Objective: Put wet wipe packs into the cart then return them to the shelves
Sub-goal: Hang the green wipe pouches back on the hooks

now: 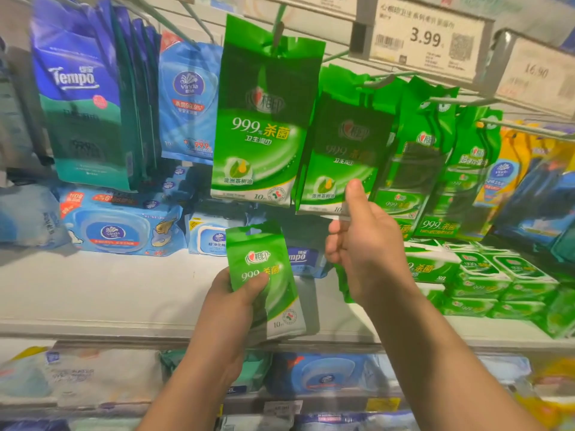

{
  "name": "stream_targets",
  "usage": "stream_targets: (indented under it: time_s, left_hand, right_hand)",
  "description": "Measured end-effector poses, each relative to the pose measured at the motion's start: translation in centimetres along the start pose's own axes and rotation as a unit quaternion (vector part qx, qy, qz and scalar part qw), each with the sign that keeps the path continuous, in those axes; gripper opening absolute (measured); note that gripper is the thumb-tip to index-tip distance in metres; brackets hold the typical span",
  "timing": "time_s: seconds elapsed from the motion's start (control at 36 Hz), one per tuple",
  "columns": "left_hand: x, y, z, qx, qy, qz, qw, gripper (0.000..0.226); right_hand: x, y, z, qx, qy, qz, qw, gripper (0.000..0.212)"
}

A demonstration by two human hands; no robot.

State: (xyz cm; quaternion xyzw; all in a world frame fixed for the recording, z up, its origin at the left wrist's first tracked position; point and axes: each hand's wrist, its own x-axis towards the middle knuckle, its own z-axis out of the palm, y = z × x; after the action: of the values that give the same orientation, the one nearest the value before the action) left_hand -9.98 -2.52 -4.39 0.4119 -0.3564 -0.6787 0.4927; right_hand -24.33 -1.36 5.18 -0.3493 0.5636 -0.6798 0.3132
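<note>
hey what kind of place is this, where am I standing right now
Most likely a supermarket or drugstore aisle for wipes and tissues. A shelf-edge price tag reads 3.99, identical green wipe packs hang in rows on metal pegs, and boxed green packs are stacked on the white shelf below.

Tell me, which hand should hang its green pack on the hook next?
Probably the right hand. It pinches the bottom corner of a green wet wipe pack already raised near the hooks. The left hand holds its pack lower, at shelf level.
</note>
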Motion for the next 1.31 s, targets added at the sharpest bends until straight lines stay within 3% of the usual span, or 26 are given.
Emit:
stream_targets:
  time_s: [0.39, 0.53, 0.67, 0.78, 0.86, 0.94, 1.08, 1.14, 1.25, 1.31]
  left_hand:
    - [-1.2, 0.1, 0.2, 0.014, -0.009, 0.011, 1.0, 0.013]
    - [-1.5, -0.1, 0.3, 0.012, -0.033, -0.001, 0.999, 0.019]
    - [-2.2, -0.3, 0.5, 0.027, -0.073, 0.016, 0.997, 0.021]
    - [-3.2, -0.1, 1.1, 0.026, -0.087, 0.028, 0.995, 0.025]
    - [-4.0, 0.4, 1.8, 0.051, -0.082, 0.062, 0.993, 0.024]
    - [-4.6, 0.6, 2.4, 0.104, -0.074, 0.111, 0.986, 0.026]
    - [-5.9, 1.3, 3.1, 0.135, -0.083, 0.131, 0.979, 0.022]
    - [-6.4, 1.6, 3.2, 0.189, -0.089, 0.156, 0.965, 0.019]
    - [-7.6, 1.7, 3.2, 0.261, -0.121, 0.17, 0.942, 0.036]
    - [-8.1, 2.0, 3.6, 0.262, -0.115, 0.181, 0.941, 0.025]
  right_hand:
    - [-0.4, 3.6, -1.6, 0.003, -0.021, 0.064, 0.998, 0.042]
    - [-1.6, 6.5, -2.5, -0.13, -0.089, 0.087, 0.984, 0.042]
    - [-3.9, 6.9, -3.9, -0.269, -0.194, 0.036, 0.943, 0.032]
    - [-4.7, 6.6, -5.3, -0.294, -0.235, 0.017, 0.926, 0.02]
    - [-4.8, 6.4, -6.2, -0.304, -0.269, 0.031, 0.913, 0.03]
    - [-4.7, 6.5, -7.0, -0.247, -0.271, 0.037, 0.93, 0.01]
    - [-5.4, 5.2, -7.1, -0.159, -0.228, -0.017, 0.96, 0.014]
    - [-5.6, 4.3, -7.5, -0.159, -0.232, -0.068, 0.957, 0.014]
    - [-5.4, 2.6, -8.3, -0.167, -0.208, -0.15, 0.952, 0.013]
    - [-5.3, 1.6, -8.3, -0.189, -0.188, -0.176, 0.948, 0.013]
